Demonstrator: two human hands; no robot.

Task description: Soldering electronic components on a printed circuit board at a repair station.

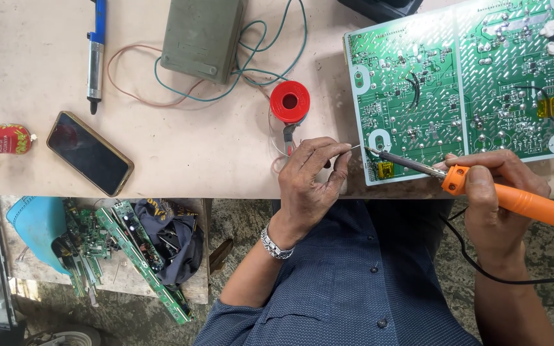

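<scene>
The right hand [495,192] wraps its fingers tight around the orange handle of a soldering iron [482,189], thumb lying along the top. The iron's dark tip reaches left to the near left corner of the green circuit board [463,77], which lies flat on the pale workbench [193,147]. The left hand [309,182] pinches a thin solder wire [356,147] between thumb and forefinger; its free end sticks out past the fingertips and meets the iron's tip at the board's edge. A red solder spool [290,101] sits just beyond the left hand, with a dark phone [90,154] well off to the left.
</scene>
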